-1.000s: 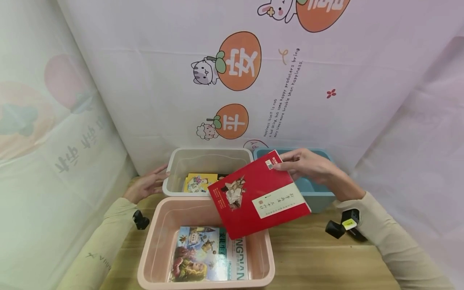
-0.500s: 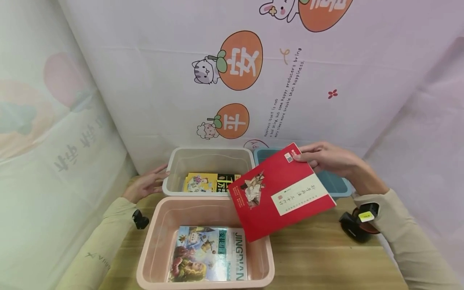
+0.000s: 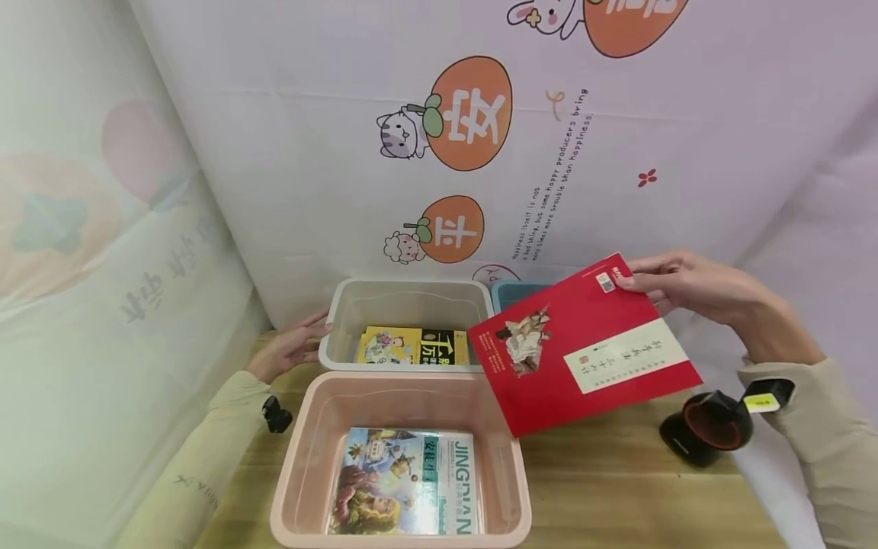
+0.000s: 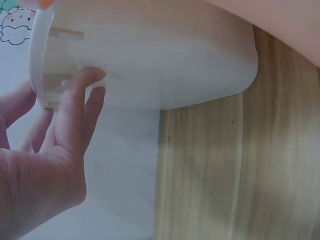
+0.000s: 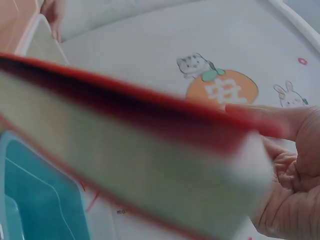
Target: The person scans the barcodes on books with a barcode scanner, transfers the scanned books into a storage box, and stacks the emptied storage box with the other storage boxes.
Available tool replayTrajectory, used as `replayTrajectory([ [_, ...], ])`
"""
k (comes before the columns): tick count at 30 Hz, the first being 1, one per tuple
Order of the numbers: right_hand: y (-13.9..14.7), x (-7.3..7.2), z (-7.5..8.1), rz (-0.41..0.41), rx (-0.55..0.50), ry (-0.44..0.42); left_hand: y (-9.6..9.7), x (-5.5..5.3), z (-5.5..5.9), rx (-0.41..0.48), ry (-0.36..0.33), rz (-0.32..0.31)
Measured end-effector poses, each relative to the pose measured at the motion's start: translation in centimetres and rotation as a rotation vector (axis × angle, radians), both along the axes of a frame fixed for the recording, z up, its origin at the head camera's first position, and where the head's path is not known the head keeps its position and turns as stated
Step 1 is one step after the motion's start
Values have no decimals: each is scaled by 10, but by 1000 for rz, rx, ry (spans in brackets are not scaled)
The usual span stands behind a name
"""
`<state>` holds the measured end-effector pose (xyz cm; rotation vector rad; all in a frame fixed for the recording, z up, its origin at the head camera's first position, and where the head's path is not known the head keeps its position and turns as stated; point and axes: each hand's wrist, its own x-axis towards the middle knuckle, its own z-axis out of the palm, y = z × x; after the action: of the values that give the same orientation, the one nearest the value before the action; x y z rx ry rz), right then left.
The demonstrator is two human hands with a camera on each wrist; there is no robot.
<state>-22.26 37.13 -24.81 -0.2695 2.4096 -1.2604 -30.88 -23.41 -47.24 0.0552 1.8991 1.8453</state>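
My right hand pinches a thick red book by its upper right corner, thumb on the cover. The book is tilted above the right side of the pink bin and in front of the blue bin, which it largely hides. In the right wrist view, the book's pale page edges look blurred. My left hand touches the left end of the whitish bin. The left wrist view shows its fingertips against that bin's outer wall and rim.
In front stands the pink bin with illustrated books lying in it. Yellow and black books lie inside the whitish bin. Wooden tabletop extends to the right, and a printed white cloth hangs behind.
My right hand has carried the red book rightward and slightly up, uncovering more of the books in the whitish and pink bins. My left hand keeps its place at the whitish bin.
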Motion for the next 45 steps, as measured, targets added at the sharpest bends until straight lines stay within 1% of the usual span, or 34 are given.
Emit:
replayTrajectory([
  [4, 15, 4, 0, -12, 42, 31, 2, -3, 1, 3, -21, 13],
  [8, 28, 7, -1, 9, 85, 70, 0, -3, 1, 1, -25, 24],
  [10, 35, 8, -1, 35, 96, 72, -1, -3, 2, -1, -16, 20],
  [12, 43, 8, -3, 61, 102, 58, -2, -2, 2, -2, -9, 16],
  [15, 52, 10, -7, 74, 105, -2, -4, -1, 4, -6, -15, 15],
  [19, 64, 17, -17, 44, 118, -58, -2, -3, 7, 14, -27, 7],
  [20, 67, 19, -20, 41, 120, -57, -1, -4, 7, 25, -29, 2],
  [22, 73, 22, -25, 52, 115, -60, 2, -6, 6, 32, -31, -1],
  [25, 81, 26, -32, 67, 120, -77, 5, -5, 1, 32, -38, 0],
  [28, 89, 31, -37, 52, 143, -92, 6, 0, -3, 28, -35, -5],
  [29, 92, 32, -38, 34, 157, -96, 6, 1, -3, 30, -37, -6],
  [32, 100, 36, -40, 8, 174, -99, 6, 3, -4, 36, -43, -6],
  [34, 103, 36, -40, -5, 190, -98, 5, 3, -3, 38, -46, -2],
  [38, 105, 36, -42, -17, 257, -74, 4, 2, -2, 38, -55, 11],
  [41, 106, 37, -45, -17, 309, -44, 4, 1, -2, 43, -66, 18],
  [45, 109, 42, -51, -42, 379, -19, 2, -1, -2, 35, -63, 11],
])
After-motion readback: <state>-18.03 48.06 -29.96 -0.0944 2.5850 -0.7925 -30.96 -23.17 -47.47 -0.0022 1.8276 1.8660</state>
